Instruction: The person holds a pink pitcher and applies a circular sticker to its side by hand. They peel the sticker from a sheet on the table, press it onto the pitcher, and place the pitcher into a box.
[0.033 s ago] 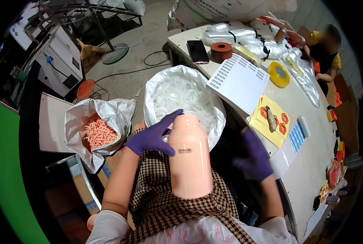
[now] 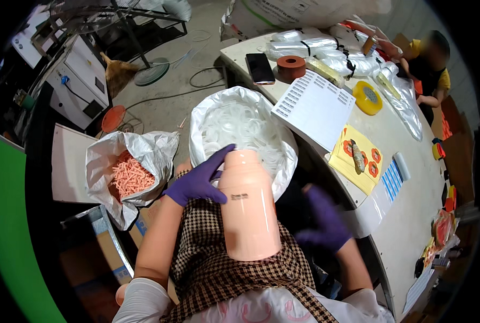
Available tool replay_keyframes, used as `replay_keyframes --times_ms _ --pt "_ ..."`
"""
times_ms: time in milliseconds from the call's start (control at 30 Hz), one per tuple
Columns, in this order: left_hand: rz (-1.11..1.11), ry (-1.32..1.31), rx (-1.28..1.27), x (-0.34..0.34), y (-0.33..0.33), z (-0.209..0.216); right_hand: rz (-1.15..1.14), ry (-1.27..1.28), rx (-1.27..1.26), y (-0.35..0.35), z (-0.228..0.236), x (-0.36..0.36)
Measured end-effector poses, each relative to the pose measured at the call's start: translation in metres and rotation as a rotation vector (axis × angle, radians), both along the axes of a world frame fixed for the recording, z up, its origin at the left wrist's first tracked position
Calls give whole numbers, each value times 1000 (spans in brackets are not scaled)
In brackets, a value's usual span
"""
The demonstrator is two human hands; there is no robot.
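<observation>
A glossy pink bottle-shaped shell (image 2: 249, 215) with a stepped neck and a small dark printed mark leans over my lap. My left hand (image 2: 199, 180), in a purple glove, grips its upper left side near the shoulder. To the right of the shell is my right hand (image 2: 326, 218), also gloved in purple and blurred by motion. Its thumb and fingers are apart and nothing shows in them. Just beyond the shell's neck sits a white sack (image 2: 197, 124) full of clear plastic rings (image 2: 237, 126).
At left, another white sack (image 2: 162, 148) holds small pink plastic pieces (image 2: 131, 176). The table (image 2: 407, 215) on the right bears a phone (image 2: 260, 69), brown tape roll (image 2: 291, 67), label sheets (image 2: 312, 107), yellow tape dispenser (image 2: 368, 98) and yellow card (image 2: 353, 175). A person (image 2: 431, 70) sits beyond.
My right hand has shifted a little left, closer to the pink shell. The shell and my left hand have moved very slightly left and up.
</observation>
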State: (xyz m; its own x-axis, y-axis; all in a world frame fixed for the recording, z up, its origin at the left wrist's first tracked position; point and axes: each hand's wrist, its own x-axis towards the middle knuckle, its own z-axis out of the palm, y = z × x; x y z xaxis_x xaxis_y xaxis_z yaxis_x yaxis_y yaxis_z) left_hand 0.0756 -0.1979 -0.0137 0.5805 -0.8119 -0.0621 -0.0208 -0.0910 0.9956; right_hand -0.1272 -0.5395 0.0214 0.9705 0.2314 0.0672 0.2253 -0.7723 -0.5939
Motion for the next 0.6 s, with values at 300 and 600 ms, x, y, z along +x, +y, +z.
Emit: replay_keyframes --times_ms 300,600 --pt "528 94 -354 -25 -89 27 -489 166 894 -2 -58 -18" --pt "849 195 -395 -55 -1 -3 315 -186 2070 -290 49 82"
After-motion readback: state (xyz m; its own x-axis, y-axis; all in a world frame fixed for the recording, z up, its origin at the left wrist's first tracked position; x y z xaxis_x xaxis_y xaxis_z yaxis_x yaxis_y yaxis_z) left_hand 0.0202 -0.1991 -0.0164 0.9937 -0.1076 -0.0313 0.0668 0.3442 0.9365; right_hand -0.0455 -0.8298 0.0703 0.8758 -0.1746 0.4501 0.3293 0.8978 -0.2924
